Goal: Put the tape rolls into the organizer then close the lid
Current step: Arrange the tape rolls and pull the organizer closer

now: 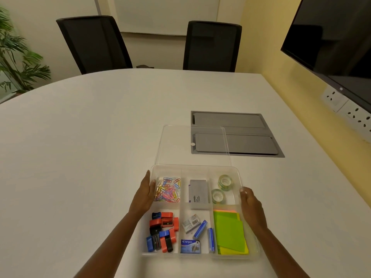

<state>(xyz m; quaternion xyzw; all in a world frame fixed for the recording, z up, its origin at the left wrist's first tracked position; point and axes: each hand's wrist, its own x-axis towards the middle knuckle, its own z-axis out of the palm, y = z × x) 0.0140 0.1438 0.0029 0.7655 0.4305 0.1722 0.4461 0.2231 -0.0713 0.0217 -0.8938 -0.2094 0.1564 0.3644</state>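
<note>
A clear plastic organizer with six compartments sits on the white table in front of me. Two clear tape rolls lie in its far right compartment. The transparent lid is swung back and lies flat on the table behind the box. My left hand presses flat against the organizer's left wall, fingers extended. On the opposite side, my right hand rests against the right wall, fingers curled at the rim. Neither hand holds a tape roll.
Other compartments hold coloured paper clips, a grey box, red, blue and black sharpeners, staple boxes and green sticky notes. A grey cable hatch is set in the table behind. Two black chairs stand at the far edge.
</note>
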